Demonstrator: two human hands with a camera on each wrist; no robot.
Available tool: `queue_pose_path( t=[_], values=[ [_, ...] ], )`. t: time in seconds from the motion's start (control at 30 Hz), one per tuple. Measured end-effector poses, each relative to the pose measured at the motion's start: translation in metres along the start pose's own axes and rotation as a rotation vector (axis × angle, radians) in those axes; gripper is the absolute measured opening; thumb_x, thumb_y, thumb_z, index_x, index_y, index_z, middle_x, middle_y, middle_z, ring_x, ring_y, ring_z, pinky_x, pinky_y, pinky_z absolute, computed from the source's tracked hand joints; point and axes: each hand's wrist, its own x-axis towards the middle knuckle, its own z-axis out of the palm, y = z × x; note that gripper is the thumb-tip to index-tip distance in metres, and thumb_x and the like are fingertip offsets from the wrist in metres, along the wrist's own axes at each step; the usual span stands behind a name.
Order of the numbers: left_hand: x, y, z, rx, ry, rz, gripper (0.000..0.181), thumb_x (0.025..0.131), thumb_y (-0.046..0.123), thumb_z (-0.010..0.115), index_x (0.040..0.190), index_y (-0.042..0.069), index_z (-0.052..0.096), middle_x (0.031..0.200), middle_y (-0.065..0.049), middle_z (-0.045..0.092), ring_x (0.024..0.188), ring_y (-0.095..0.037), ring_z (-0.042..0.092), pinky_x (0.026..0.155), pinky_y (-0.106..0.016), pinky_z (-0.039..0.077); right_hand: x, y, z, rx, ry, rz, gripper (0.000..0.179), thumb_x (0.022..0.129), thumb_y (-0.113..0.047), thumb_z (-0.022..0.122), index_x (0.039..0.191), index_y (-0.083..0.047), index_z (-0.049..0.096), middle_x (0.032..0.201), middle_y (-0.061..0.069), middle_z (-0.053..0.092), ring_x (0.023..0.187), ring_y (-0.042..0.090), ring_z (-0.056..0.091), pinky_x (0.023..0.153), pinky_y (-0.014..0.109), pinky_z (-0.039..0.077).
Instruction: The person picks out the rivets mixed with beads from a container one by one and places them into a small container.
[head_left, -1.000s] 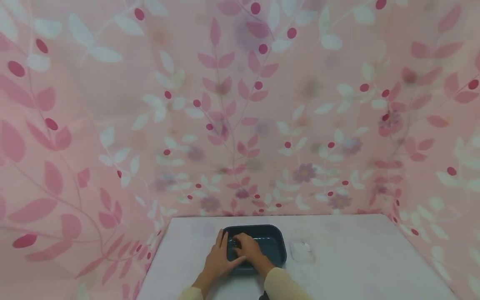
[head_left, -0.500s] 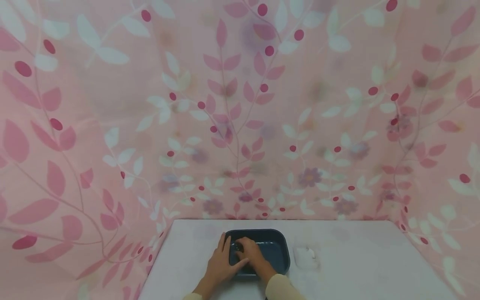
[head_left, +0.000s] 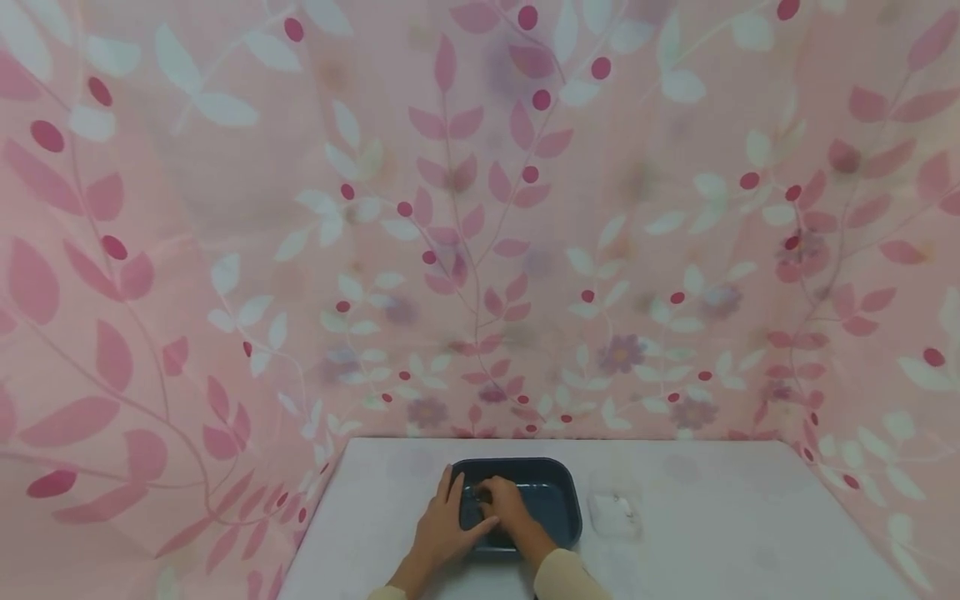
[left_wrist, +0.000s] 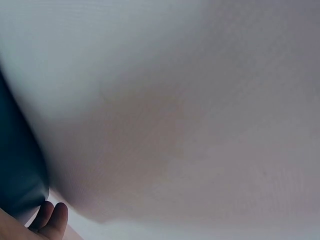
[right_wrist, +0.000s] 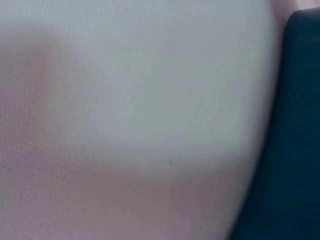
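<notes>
A dark blue rectangular dish with rounded corners stands on the white table, in the head view's lower middle. My left hand lies along its left side, fingers fairly straight at the rim and thumb stretched over the near part. Inside the dish, toward the left, my right hand curls its fingers round a small dark, shiny thing, mostly hidden and too small to identify. The left wrist view catches fingertips beside the dish's wall. Only the dish's side shows in the right wrist view, without the hand.
Right of the dish sits a small clear plastic container with tiny shiny bits at its edge. The white tabletop spreads to the right. Pink leaf-patterned cloth hangs behind and at both sides.
The head view has shifted slightly, so everything appears a little lower and to the right. Inside the dish, my right fingers now cover more of the small dark thing. The left hand keeps its place.
</notes>
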Motion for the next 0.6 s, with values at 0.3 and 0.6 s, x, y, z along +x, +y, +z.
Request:
queue_pose_path(
  t=[0.3, 0.6],
  values=[
    [-0.0043, 0.0018, -0.003, -0.001, 0.005, -0.005, 0.107, 0.076, 0.082, 0.057, 0.151, 0.007, 0.039, 0.162, -0.018, 0.024, 0.124, -0.043, 0.054, 0.081, -0.059, 0.052, -0.0012, 0.0, 0.0024, 0.031, -0.018, 0.032, 0.013, 0.079, -0.001, 0.076, 0.092, -0.005, 0.075, 0.079, 0.002, 0.065, 0.071, 0.011, 0.056, 0.065, 0.029, 0.05],
    [-0.0038, 0.0068, -0.0059, -0.009, -0.006, -0.013, 0.106, 0.077, 0.08, 0.058, 0.151, 0.006, 0.038, 0.162, -0.019, 0.022, 0.129, -0.044, 0.05, 0.087, -0.06, 0.051, 0.0007, 0.0025, 0.0003, 0.077, -0.014, 0.1, 0.009, 0.08, -0.001, 0.076, 0.087, -0.007, 0.075, 0.081, 0.001, 0.072, 0.071, 0.01, 0.06, 0.065, 0.029, 0.053]
  ],
)
